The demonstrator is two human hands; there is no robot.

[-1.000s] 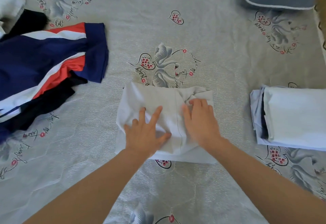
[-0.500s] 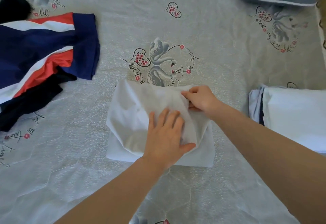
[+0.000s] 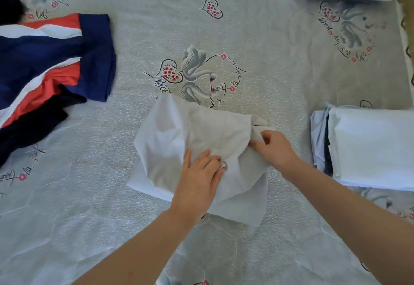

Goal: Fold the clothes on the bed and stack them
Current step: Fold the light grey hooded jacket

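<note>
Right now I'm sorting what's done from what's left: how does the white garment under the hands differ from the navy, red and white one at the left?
The white garment is plain, partly folded and held by both hands; the navy, red and white garment is striped, rumpled, untouched. The white one lies mid-bed, the striped one overlaps dark clothes at the left edge. Both lie on the bedspread.

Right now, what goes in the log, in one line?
left hand presses white garment | right hand pinches its edge | folded stack at right
</note>
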